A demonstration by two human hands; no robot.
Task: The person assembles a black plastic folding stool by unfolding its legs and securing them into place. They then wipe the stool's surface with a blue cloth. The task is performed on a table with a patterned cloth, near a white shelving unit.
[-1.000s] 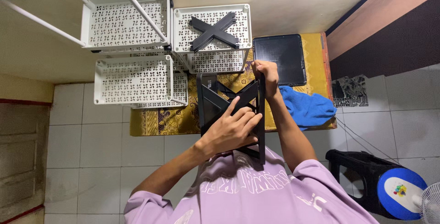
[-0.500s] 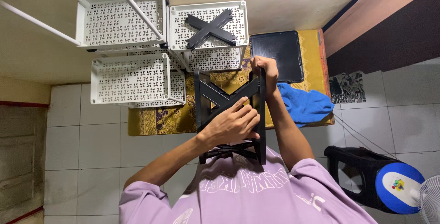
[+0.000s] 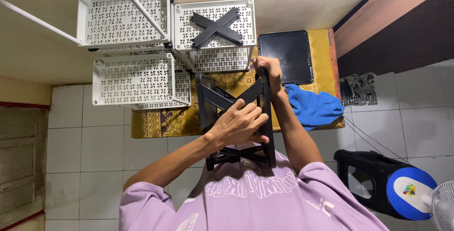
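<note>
A person in a lilac shirt fills the bottom of the frame, both arms reaching up toward the centre. Between the hands is a black frame with crossed braces, held upright at the middle of the frame over a patterned yellow mat.

The left hand lies across the frame's centre, fingers curled and pressed together around a diagonal brace. The right hand grips the frame's top right corner, fingers wrapped over the upright.

Compared with half a second ago, the frame sits in much the same place and both grips are unchanged; the left hand has slid slightly lower along the brace.

Three white perforated baskets sit in the upper left, and a loose black cross brace lies in the one at top centre. A black lid rests on the mat at upper right, a blue cloth just beside the right forearm. A black stool stands at lower right, a fan at the edge.
</note>
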